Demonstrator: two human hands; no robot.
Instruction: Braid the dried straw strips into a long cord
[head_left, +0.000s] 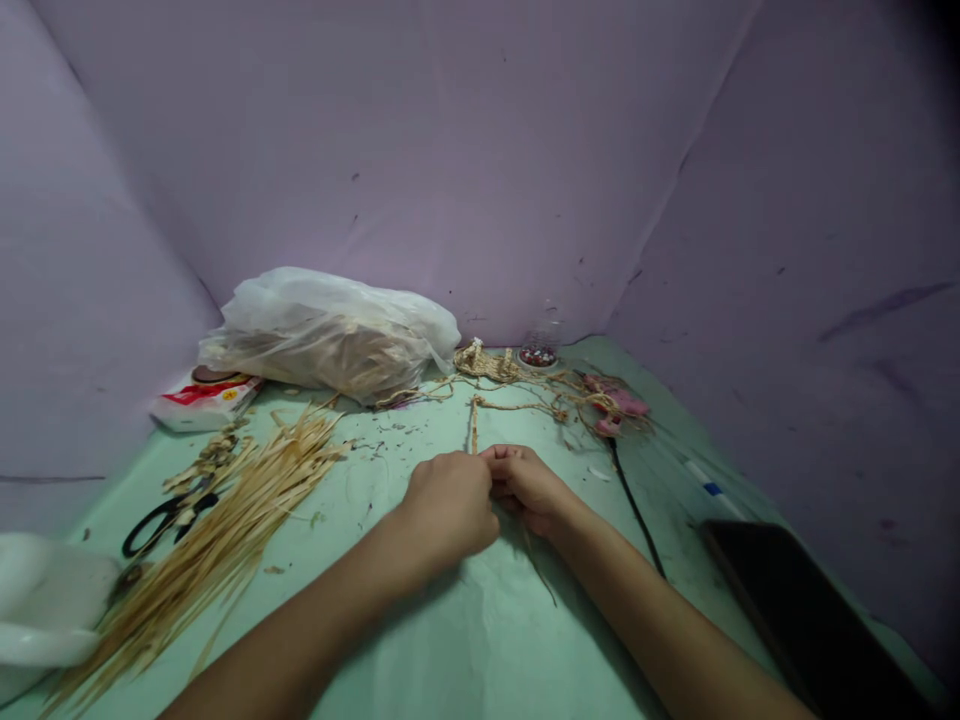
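Note:
Both my hands meet at the middle of the pale green table (pixel 420 640), closed around the near end of a thin twisted fibre cord (pixel 474 428). My left hand (pixel 454 500) is curled with its back towards me, hiding its fingertips. My right hand (pixel 529 485) pinches at the same spot, thumb and forefinger against the cord. From my hands the cord runs away from me, then bends right into a longer twisted cord (pixel 517 405). A loose fibre end (pixel 540 575) trails out below my right hand.
Dry fibre strips (pixel 247 510) lie left over black-handled scissors (pixel 154 522). At the back stand a stuffed plastic bag (pixel 337 335), woven fibre piece (pixel 487 365) and bead jar (pixel 538 352). A pink glue gun (pixel 615 400) with black cable and a dark phone-like slab (pixel 795 600) lie right.

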